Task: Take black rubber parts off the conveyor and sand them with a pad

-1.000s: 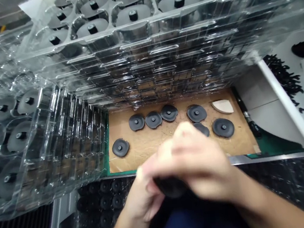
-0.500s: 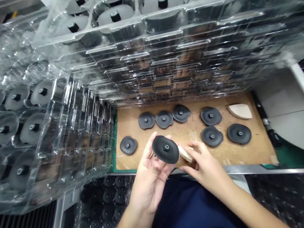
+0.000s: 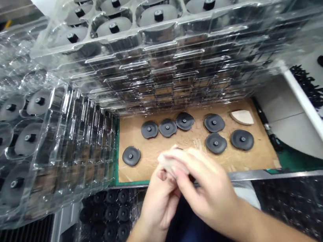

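My two hands meet over the front edge of the brown board. My right hand lies across my left hand and is smeared by motion. Its fingers pinch a small beige block. My left hand is curled underneath around a black round disc, of which only a dark sliver shows. Several more black discs with a centre hub lie on the board just beyond my hands; the nearest is one at the left.
A beige wedge lies at the board's far right. Tall stacks of clear trays holding discs stand behind and to the left. A black tray of small parts sits below. A white bin stands at the right.
Half a second ago my left hand held the disc up in plain view with the beige block beside it. Now my right hand has swept over the disc and covers it.
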`<move>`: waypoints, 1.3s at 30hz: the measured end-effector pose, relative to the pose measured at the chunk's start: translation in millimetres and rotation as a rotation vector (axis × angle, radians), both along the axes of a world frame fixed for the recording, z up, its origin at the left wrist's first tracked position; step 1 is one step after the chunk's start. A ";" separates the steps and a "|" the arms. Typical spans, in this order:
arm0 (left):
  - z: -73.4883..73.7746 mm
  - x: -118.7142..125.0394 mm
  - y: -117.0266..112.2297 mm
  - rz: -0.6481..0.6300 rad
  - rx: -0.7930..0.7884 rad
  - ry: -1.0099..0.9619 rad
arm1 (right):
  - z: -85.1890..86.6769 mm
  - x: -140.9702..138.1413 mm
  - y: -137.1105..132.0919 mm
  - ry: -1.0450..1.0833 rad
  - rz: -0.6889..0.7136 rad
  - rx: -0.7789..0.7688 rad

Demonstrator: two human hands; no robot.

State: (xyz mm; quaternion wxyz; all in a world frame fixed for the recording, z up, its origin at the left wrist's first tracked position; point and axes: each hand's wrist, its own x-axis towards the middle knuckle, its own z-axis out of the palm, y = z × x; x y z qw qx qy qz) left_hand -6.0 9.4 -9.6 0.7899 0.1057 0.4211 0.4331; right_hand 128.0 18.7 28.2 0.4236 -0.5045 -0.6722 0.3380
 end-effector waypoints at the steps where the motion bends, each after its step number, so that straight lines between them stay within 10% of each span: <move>1: 0.9 0.7 -0.9 0.002 -0.008 0.008 | 5.2 -3.2 -0.9 -0.014 0.080 -0.018; 32: 30.0 13.4 0.6 0.146 0.173 0.057 | 14.5 19.4 -23.0 -0.094 -0.054 0.131; 39: 17.1 4.8 -0.5 0.184 0.196 0.097 | -25.3 30.3 -6.2 -0.015 -0.137 -0.010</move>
